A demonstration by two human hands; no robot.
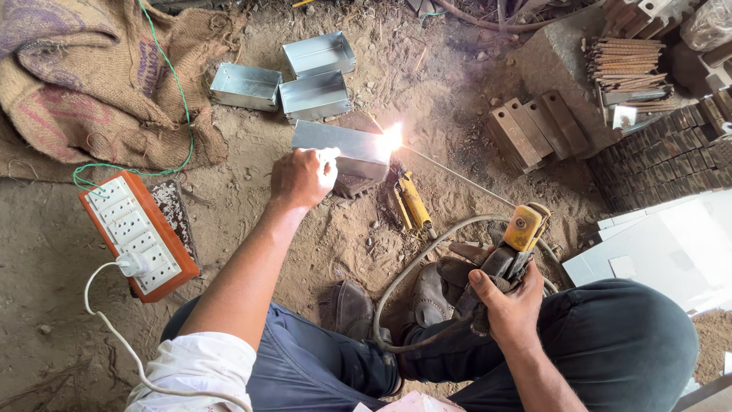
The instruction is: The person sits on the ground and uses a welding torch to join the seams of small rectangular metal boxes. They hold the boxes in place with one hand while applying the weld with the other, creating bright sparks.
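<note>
Gripping: your right hand [509, 301] is closed around the yellow-headed electrode holder [517, 238], its thin welding rod [457, 177] running toward ten o'clock to a bright arc [392, 138] at the right end of the folded grey sheet-metal box [341, 149]. Your left hand [303, 177] presses, fingers curled, on that box's near edge, mid-floor. Three open grey metal boxes [305, 76] lie at twelve o'clock; an orange-and-white socket board [139, 235] at nine; stacked rusty bars [624, 65] at two.
</note>
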